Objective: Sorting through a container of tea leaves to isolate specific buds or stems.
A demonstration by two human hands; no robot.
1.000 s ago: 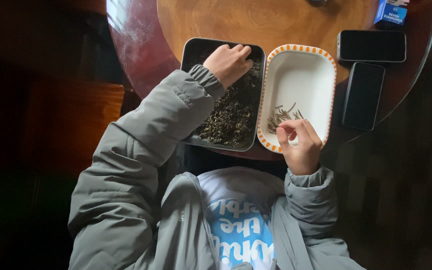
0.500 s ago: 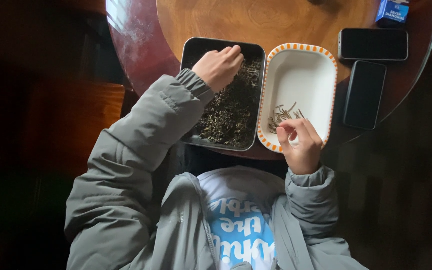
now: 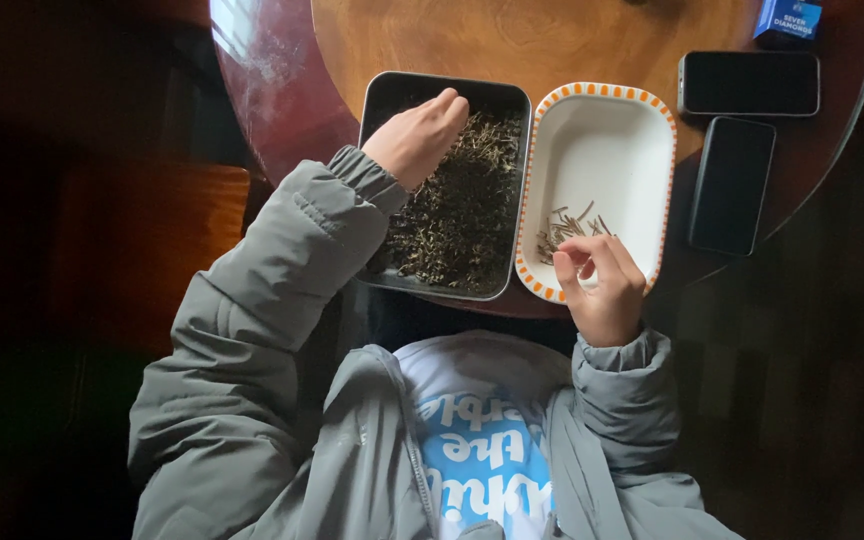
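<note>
My left hand (image 3: 417,135) lies palm down in a dark rectangular tray (image 3: 384,95) filled with dried dark leaves (image 3: 462,215). Its fingers are together and point into the leaves at the far side, and what the fingertips pinch is hidden. My right hand (image 3: 602,290) hovers at the near edge of a white dish with an orange dashed rim (image 3: 607,135). Its thumb and fingers are curled and pinched together just over a small pile of thin stems (image 3: 567,225). Any stem between the fingers is too small to make out.
Tray and dish sit side by side at the near edge of a round wooden table (image 3: 552,40). Two dark phones (image 3: 749,83) (image 3: 732,185) lie right of the dish, and a small blue box (image 3: 787,18) is beyond them. A wooden seat (image 3: 152,240) is at left.
My left hand has slid a little leftward and nearer across the leaves in the dark tray. My right hand has stayed pinched over the stems in the white dish.
</note>
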